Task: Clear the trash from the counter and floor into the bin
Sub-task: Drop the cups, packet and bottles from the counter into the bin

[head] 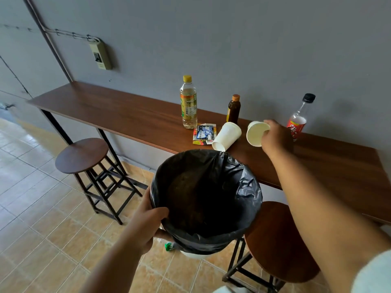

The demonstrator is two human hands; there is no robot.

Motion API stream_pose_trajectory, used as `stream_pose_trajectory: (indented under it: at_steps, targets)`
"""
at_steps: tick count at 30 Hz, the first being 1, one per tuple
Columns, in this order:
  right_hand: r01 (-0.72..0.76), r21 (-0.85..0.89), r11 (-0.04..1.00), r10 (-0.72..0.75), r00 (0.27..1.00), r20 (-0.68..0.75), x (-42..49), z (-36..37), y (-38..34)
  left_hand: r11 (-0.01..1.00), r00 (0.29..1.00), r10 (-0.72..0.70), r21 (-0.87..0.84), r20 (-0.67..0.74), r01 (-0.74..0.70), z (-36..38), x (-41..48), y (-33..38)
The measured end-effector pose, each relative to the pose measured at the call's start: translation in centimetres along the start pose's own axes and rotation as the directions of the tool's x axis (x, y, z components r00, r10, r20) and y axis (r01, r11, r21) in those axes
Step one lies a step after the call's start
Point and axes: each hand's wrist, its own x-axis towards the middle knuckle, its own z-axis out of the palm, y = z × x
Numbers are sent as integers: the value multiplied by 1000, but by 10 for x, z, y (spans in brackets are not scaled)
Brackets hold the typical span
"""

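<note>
My left hand (148, 220) grips the near-left rim of a bin (249, 199) lined with a black bag, held up in front of the counter. My right hand (275, 138) is shut on a white paper cup (256, 134), tilted with its mouth toward me, just above the wooden counter (118, 117). A second white cup (226, 136) lies on its side beside a crumpled snack wrapper (204, 134). Behind them stand a yellow-capped bottle (188, 102), a small brown bottle (233, 108) and a black-capped bottle with a red label (298, 119). A green-and-white piece of litter (169, 247) shows on the floor under the bin.
A round wooden stool (82, 155) stands at the left under the counter. Another stool (279, 240) sits directly beneath the bin's right side. The grey wall carries a switch box (100, 56). The floor is tan tile.
</note>
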Motion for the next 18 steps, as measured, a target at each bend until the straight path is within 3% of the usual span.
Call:
stream_pose_trajectory:
  at_steps: [3,5,8,11,14,16,18]
  targets:
    - [144,394,908,-170,985,31,-22,-20,-10,1000,1000,7,10,-11,-7,3,3,-2]
    - [213,482,850,-357,905,230,-50,-26,-19,1000,1000,7,18,-15,-7,5,3,-1]
    - [367,305,879,-477,655,585,-86,-24,-23,1000,1000,16,18,1,-16,6,3,0]
    - [510,191,839,-477,519,709,-102,-24,-23,1000,1000,19,14,8,-19,7,2,1]
    - [483,199,853,-474,557,682,-100,-22,-20,1000,1000,19,16,10,-19,9,1,0]
    - [419,230,878,-469,666,580,-82,-26,-17,1000,1000,15,18,15,-16,9,0,-1]
    - [342,244,908,-415,819,396,-54,-35,-14,1000,1000,11,14,21,-11,11,-1,-2]
